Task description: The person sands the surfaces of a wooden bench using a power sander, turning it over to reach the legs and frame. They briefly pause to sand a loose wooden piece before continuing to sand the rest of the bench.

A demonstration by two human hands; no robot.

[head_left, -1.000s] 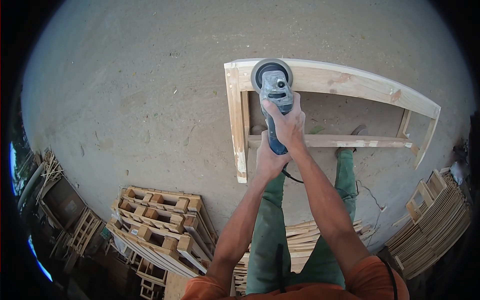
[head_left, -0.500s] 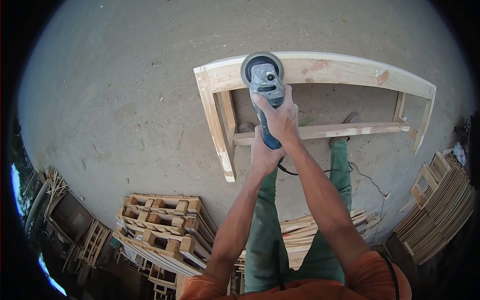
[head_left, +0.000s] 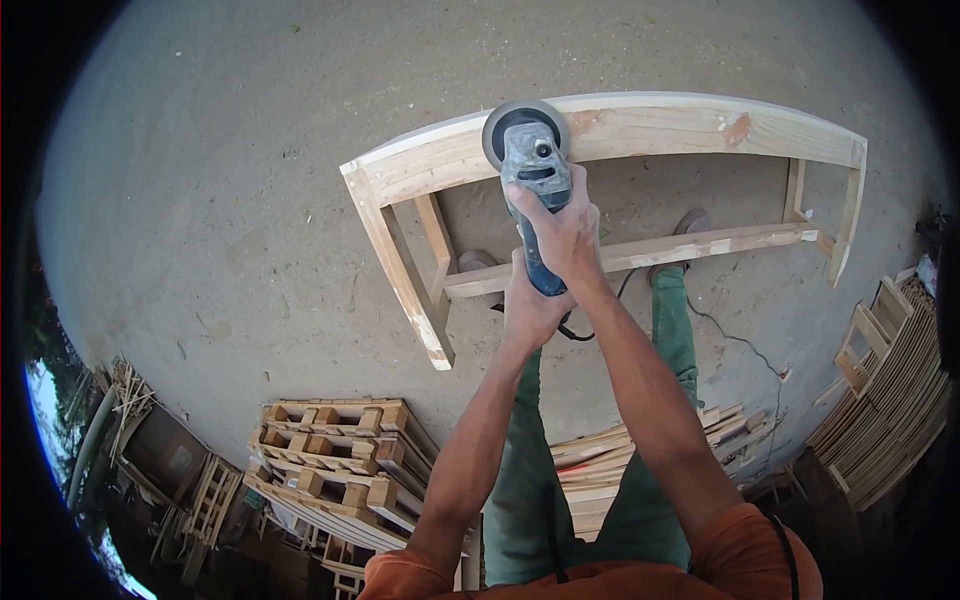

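Both your hands gripped the angle grinder: right hand forward, left hand behind, disc near the wooden frame's top-rail left end.

Grey angle grinder on wooden frame

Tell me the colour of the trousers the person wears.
Green trousers, seen in the head view below the hands gripping the grinder.
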